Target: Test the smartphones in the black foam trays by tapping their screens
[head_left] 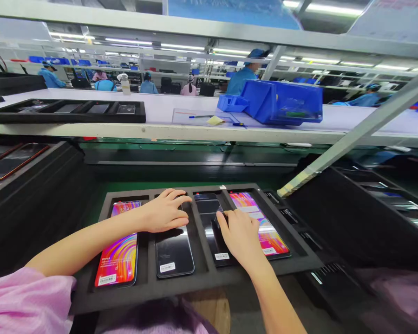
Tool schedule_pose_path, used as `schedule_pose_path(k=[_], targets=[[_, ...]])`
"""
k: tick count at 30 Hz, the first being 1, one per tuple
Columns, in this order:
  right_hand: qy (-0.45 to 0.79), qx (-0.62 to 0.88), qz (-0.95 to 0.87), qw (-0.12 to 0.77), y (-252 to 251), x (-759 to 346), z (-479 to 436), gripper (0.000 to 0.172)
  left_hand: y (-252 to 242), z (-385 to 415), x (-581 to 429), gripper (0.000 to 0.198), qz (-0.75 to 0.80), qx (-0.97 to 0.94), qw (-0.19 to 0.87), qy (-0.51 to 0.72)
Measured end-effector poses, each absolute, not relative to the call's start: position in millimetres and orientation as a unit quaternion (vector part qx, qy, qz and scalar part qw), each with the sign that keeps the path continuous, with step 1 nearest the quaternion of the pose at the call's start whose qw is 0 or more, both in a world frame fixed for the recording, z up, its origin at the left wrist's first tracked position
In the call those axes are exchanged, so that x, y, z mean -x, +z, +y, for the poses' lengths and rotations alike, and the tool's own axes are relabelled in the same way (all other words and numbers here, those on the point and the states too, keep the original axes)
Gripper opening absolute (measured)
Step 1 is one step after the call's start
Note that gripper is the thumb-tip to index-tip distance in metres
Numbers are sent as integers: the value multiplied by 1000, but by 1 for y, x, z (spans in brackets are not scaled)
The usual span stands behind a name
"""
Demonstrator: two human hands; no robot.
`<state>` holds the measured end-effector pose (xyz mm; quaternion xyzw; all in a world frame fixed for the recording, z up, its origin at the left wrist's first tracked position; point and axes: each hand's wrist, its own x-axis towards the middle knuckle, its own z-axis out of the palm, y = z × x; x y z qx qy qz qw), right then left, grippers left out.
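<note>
Pink sleeve (pixel 28 301) beside black tray (pixel 142 292); left hand (pixel 165 211) spread, right hand (pixel 240 234) curled, grip unclear, over dark phones (pixel 174 253) edged by gaps.

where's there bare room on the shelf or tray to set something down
On the white shelf: one patch between the far black tray and the clear sheet, another between the big blue bin and the slanted post. The near tray is crowded: its four slots hold phones, with the left hand and right hand over the middle two.
</note>
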<state>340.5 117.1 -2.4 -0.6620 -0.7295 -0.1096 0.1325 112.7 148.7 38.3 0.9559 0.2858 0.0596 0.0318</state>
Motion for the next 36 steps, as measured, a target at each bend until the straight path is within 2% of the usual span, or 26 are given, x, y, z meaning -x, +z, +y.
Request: schedule_pose_path(k=[11, 14, 17, 21, 26, 30, 33, 36], targets=[[-152, 651, -735, 114, -3, -338, 111, 49, 45, 152, -107, 37, 292, -954, 44, 56], [-148, 646, -731, 163, -4, -348, 107, 50, 56, 139, -93, 39, 329, -940, 52, 78], [-97, 617, -742, 243, -3, -370, 99, 46, 61, 114, -76, 34, 341, -930, 103, 89], [-43, 560, -776, 287, 2, -395, 82, 44, 49, 81, -65, 29, 340, -920, 144, 131], [14, 517, -807, 285, 4, -392, 72, 45, 37, 73, -68, 29, 346, -916, 149, 139], [54, 508, -814, 277, 2, -383, 73, 43, 40, 85, -71, 39, 280, -942, 170, 73], [65, 512, -810, 278, 1, -384, 73, 44, 42, 87, -71, 45, 270, -946, 162, 81], [56, 528, -804, 266, 0, -387, 73, 46, 41, 84, -73, 42, 273, -947, 148, 86]])
